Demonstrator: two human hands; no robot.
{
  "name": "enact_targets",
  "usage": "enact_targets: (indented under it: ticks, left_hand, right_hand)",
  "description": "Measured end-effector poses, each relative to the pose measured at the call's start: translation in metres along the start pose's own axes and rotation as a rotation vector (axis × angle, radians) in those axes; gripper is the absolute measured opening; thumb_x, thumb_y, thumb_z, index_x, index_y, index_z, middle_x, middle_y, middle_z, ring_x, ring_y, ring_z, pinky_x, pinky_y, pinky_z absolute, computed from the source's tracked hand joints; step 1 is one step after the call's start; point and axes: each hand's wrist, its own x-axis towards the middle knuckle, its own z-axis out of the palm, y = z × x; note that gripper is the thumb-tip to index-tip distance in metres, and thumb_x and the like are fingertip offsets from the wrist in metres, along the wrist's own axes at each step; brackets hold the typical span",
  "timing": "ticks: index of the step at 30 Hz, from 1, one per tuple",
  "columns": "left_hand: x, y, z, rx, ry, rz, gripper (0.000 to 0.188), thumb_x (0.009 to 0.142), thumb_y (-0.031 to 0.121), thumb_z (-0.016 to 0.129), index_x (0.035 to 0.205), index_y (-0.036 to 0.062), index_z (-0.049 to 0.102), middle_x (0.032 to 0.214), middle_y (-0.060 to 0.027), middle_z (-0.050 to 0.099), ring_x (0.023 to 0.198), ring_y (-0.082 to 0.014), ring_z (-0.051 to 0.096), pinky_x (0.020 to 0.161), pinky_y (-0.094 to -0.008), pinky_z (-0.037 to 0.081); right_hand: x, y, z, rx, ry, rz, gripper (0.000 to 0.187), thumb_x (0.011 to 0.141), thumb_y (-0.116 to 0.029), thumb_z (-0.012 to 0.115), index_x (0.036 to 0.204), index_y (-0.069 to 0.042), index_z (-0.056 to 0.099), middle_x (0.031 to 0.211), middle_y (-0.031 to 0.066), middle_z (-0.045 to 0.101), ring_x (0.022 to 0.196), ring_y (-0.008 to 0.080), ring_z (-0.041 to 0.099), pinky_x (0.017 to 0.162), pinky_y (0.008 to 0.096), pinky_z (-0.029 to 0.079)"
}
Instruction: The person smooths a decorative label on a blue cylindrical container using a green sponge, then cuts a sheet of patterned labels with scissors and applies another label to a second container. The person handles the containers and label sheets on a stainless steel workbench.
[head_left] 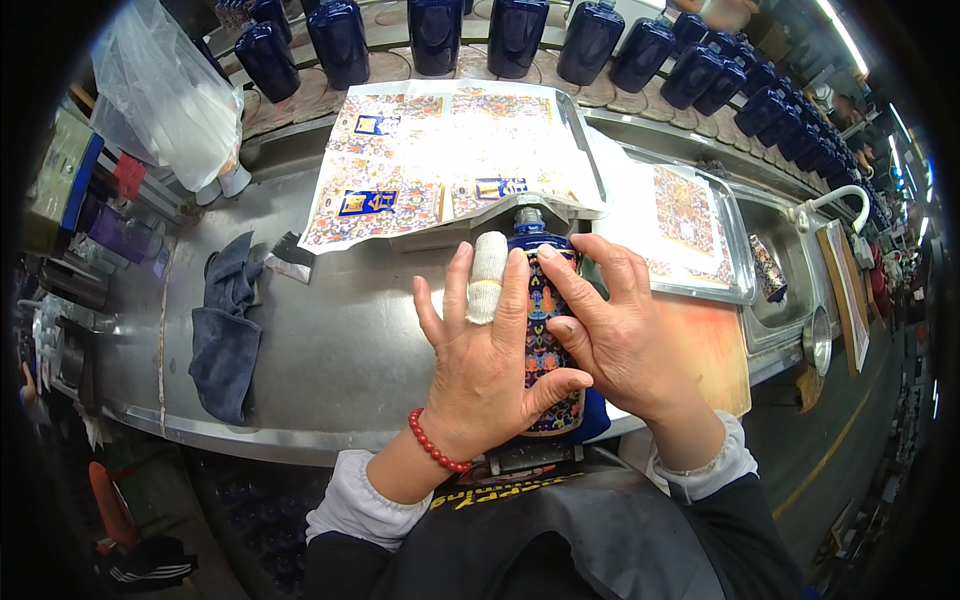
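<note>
Blue bottle [530, 231]'s at the steel worktop [330, 335]'s front edge, neck toward the back. Left hand [465, 362] fanned wide, right hand [625, 335] loosely curved, both resting on it, gripping nothing. I'd stroke the patterned decal [541, 358] lightly, middle outward, to avoid wrinkles.

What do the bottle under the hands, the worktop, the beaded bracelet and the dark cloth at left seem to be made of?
Bottle: glossy glazed ceramic or glass; deep blue with bright highlights, which settles neither.
Worktop: bare metal, probably stainless steel; grey with soft satin reflections.
Bracelet: shiny red beads, perhaps plastic, glass or stone.
Cloth: matte fabric, going by its soft folds.
</note>
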Motion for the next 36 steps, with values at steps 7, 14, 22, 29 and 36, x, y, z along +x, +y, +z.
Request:
enact_targets:
  ticks: [7,14,22,29,36]
  left_hand:
    - [-0.004,-0.003,0.001,-0.041,-0.011,0.019,0.113,0.083,0.081,0.042,0.151,-0.0078,0.025,0.139,-0.0218,0.050,0.143,-0.0469,0.020,0.108,-0.0723,0.003]
    - [-0.010,-0.005,0.001,-0.107,0.022,0.015,0.113,0.083,0.081,0.041,0.152,-0.0072,0.025,0.144,-0.0215,0.046,0.144,-0.0466,0.018,0.109,-0.0705,0.002]
    - [-0.013,-0.006,0.003,-0.073,-0.011,0.028,0.113,0.083,0.082,0.042,0.152,-0.0060,0.024,0.150,-0.0220,0.039,0.144,-0.0463,0.019,0.110,-0.0701,0.003]
    - [-0.018,-0.004,0.007,-0.142,0.015,0.057,0.111,0.084,0.082,0.040,0.153,-0.0043,0.024,0.151,-0.0202,0.039,0.144,-0.0456,0.019,0.110,-0.0689,0.003]
    - [-0.027,-0.001,0.003,-0.095,0.024,0.017,0.103,0.087,0.079,0.038,0.150,-0.0025,0.036,0.144,-0.0201,0.048,0.143,-0.0448,0.020,0.111,-0.0675,0.002]
  right_hand:
    - [-0.008,0.002,-0.002,-0.004,-0.033,0.022,0.051,0.097,-0.031,0.058,0.141,-0.006,0.052,0.143,0.0220,0.042,0.126,0.0409,0.044,0.107,0.0488,0.038]
    - [-0.016,0.000,-0.004,0.025,0.003,-0.006,0.060,0.082,-0.016,0.073,0.138,-0.007,0.054,0.137,0.0219,0.044,0.116,0.0413,0.047,0.100,0.0479,0.043]
    - [-0.020,-0.001,-0.002,0.019,-0.037,0.013,0.052,0.092,-0.025,0.064,0.139,-0.006,0.054,0.143,0.0216,0.042,0.125,0.0405,0.044,0.105,0.0483,0.039]
    - [-0.023,-0.002,-0.002,0.048,-0.056,0.045,0.050,0.096,-0.030,0.060,0.140,-0.006,0.054,0.146,0.0221,0.040,0.130,0.0408,0.041,0.109,0.0488,0.036]
    - [-0.028,-0.001,-0.004,0.004,-0.013,-0.049,0.057,0.081,-0.017,0.074,0.136,-0.012,0.059,0.138,0.0227,0.045,0.116,0.0402,0.047,0.098,0.0468,0.045]
